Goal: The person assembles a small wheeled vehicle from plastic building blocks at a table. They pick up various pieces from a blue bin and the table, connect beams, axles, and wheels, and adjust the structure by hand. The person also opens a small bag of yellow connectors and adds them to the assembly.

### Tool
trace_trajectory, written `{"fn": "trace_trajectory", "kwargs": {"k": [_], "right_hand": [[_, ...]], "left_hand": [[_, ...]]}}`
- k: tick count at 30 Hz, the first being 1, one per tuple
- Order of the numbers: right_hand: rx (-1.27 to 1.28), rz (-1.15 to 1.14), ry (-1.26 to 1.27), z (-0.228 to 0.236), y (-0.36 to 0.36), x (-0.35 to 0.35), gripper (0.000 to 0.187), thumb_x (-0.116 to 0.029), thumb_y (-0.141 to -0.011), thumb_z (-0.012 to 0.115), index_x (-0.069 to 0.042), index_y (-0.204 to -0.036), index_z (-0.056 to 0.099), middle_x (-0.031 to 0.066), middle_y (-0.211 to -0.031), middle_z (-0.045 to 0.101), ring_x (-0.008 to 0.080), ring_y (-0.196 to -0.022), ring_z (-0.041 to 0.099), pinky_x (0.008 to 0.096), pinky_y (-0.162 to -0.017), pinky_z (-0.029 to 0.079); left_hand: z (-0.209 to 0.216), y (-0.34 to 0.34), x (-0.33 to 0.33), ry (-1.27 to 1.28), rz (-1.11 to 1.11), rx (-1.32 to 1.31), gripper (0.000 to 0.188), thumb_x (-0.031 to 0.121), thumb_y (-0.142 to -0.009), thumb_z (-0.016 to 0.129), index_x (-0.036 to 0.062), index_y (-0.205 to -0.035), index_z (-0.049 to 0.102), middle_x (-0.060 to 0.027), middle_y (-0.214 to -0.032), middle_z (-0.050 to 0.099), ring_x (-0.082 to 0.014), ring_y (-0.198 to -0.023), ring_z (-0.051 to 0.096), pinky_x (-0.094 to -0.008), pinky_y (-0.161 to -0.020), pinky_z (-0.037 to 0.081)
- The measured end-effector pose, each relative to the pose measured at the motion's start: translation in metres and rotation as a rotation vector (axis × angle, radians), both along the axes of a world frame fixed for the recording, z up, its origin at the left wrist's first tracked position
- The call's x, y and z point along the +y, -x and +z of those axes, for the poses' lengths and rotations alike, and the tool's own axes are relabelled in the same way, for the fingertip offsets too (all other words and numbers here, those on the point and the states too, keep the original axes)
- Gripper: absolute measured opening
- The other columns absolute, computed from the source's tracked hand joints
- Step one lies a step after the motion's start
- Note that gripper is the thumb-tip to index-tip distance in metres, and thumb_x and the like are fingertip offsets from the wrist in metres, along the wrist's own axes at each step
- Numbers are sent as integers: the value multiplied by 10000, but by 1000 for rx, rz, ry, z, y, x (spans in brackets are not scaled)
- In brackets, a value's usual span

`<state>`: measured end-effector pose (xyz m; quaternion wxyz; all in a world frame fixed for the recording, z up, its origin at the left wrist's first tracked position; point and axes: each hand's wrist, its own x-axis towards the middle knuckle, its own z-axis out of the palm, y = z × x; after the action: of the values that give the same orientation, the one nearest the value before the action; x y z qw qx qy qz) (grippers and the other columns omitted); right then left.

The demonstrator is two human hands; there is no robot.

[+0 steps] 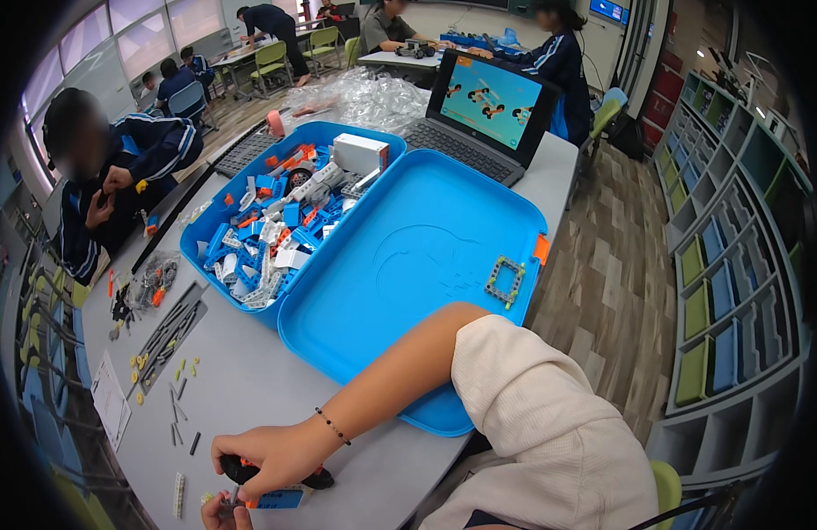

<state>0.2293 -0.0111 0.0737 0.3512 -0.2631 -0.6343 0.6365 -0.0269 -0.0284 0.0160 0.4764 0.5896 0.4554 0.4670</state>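
A small build of blue, orange and black bricks (pixel 280 491) sits at the counter's (pixel 249 389) six o'clock edge. The right hand (pixel 271 455) is clamped over it; the left hand (pixel 221 511), barely in view, pinches its grey end. So near the edge, a slip could drop it. One blue case (pixel 426 256), open at twelve o'clock, holds loose bricks and one grey frame (pixel 505 280); one laptop (pixel 488 110) stands beyond.
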Motion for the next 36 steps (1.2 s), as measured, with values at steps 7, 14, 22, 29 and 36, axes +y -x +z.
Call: {"fn": "trace_trajectory", "kwargs": {"k": [7,14,22,29,36], "right_hand": [[-101,-53,-170,-10,5,3,443,-209,-762,652,-52,-1097,407,91,-836,617,209,-788,612,324,-678,461],[-81,33,-140,-18,11,2,466,-266,-762,649,-79,-1113,406,111,-854,529,250,-815,556,357,-672,431],[-134,-17,-150,-15,10,1,458,-245,-761,647,-72,-1108,403,99,-805,602,227,-764,603,340,-654,455],[-124,-3,-162,-14,9,2,454,-265,-780,647,-96,-1123,403,94,-799,536,230,-749,566,343,-643,439],[-72,-16,-114,-14,7,2,441,-213,-785,649,-77,-1125,402,92,-825,606,196,-772,588,314,-668,451]], "left_hand": [[2,-6,-2,-32,29,48,255,11,-863,635,-6,-1103,547,-95,-968,608,-170,-873,579,-283,-813,476],[3,-20,-10,-99,20,116,273,77,-858,674,-16,-1094,575,-90,-964,619,-162,-862,584,-287,-787,486],[4,-27,-10,-66,3,102,264,106,-879,652,-18,-1095,565,-97,-989,625,-170,-882,590,-300,-808,487],[3,-33,-11,-63,35,35,238,102,-880,646,-24,-1065,568,-102,-987,619,-170,-885,587,-296,-804,486],[-7,-24,-6,-151,76,38,184,140,-921,569,-24,-1005,567,-107,-956,607,-167,-819,564,-302,-779,473]]}}
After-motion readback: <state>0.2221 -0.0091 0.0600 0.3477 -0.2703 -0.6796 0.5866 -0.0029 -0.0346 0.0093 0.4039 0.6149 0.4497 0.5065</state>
